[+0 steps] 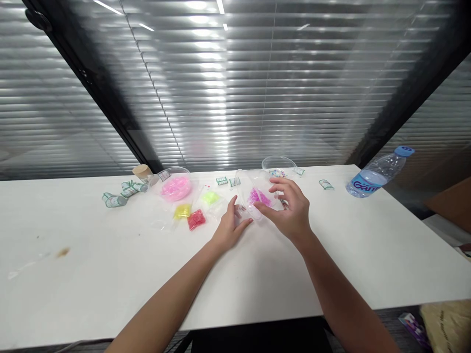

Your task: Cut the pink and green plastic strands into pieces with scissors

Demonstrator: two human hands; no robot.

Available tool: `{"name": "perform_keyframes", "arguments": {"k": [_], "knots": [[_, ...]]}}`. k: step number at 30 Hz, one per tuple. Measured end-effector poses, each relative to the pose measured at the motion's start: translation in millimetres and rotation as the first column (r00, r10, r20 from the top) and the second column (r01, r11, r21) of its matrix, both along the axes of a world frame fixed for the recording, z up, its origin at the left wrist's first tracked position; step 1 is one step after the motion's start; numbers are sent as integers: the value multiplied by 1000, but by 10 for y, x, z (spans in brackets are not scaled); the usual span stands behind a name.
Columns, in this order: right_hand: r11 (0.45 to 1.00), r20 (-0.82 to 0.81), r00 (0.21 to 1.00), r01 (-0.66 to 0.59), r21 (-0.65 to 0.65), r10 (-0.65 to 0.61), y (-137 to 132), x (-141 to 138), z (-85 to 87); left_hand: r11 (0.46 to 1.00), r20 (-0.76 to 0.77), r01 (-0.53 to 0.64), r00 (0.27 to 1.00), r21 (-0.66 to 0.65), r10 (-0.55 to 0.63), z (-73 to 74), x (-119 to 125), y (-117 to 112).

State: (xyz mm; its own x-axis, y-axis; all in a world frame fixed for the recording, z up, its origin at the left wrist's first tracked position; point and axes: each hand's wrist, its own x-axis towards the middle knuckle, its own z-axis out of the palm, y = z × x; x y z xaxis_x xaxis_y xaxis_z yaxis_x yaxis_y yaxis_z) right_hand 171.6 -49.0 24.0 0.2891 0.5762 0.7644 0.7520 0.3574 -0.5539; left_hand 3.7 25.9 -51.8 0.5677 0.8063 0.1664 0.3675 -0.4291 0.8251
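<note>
A clear plastic tub with small purple beads stands between my hands, its rim seemingly tilted to the left. My left hand curves round the tub's lower left side, thumb and fingers against it. From the right, my right hand grips the tub, thumb at the front and bent fingers behind the beads. Its fingertips are partly hidden. Left of the tub lie small bags of neon yellow-green beads, yellow beads and red beads.
A round clear tub holds pink material at the back left, near a cork-coloured lid and green-white wrapped rolls. Another clear tub with mixed beads stands behind my right hand. A water bottle stands tilted at the right.
</note>
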Motion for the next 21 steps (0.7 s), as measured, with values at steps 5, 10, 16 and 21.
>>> {"name": "perform_keyframes", "arguments": {"k": [5,10,16,21], "knots": [[1000,2,1000,-3,6,3,1,2,-6,1000,-9,2,1000,4,-2,-7,-3,2],[1000,-10,1000,4,-4,-4,-1,-2,-5,1000,-7,-2,1000,-6,2,0,0,-4],[1000,-8,1000,6,-15,-6,-11,-5,2,1000,17,13,1000,-9,-13,-5,0,0],[1000,-12,1000,4,-11,-4,-16,-9,8,1000,21,19,1000,-17,-18,-6,-1,1]]}}
